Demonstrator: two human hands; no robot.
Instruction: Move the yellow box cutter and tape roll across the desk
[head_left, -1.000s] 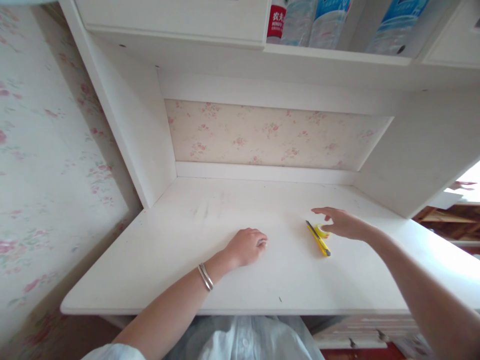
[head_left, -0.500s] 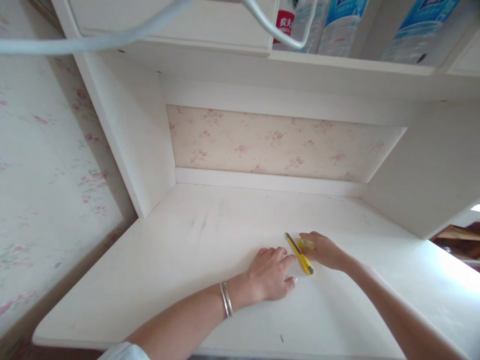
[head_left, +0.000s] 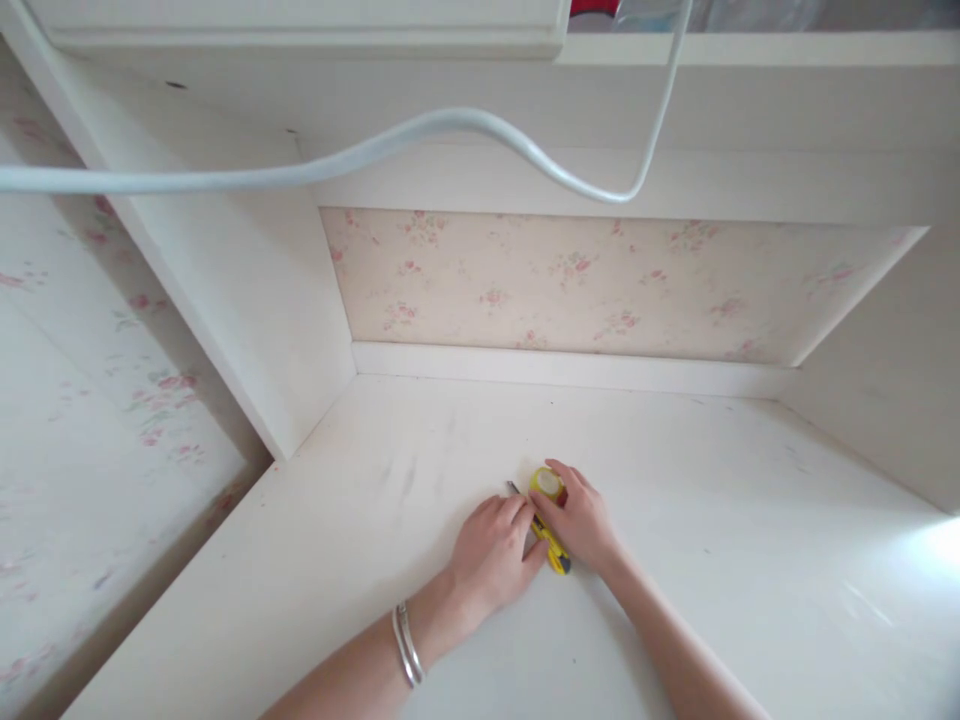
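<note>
Moved: both hands have closed in toward each other since the earlier frames; knife and tape now sit between them, and a white cable has swung across the top of view.
Left hand: left hand lies palm down on the desk, fingers loosely spread, fingertips touching the knife's left side. Not wrapped round it; looks like steadying, not gripping.
Right hand: right hand lies palm down just right of the knife, fingers curled over the tape. Whether it pinches the tape or only covers it, cannot tell.
Knife: yellow utility knife lies flat on the desk, diagonal, dark tip pointing away and left past the left fingertips, butt end toward the wrists. Blade extension too small to tell.
Tape: small yellow tape roll sits at the right fingertips, touching or just beside the knife's far half.
Why so: hands flank the knife from both sides, probably to trap it flat.
Wrist: bracelet on left wrist, well behind the knife.
Above: shelf over the desk, contents cut off.
</note>
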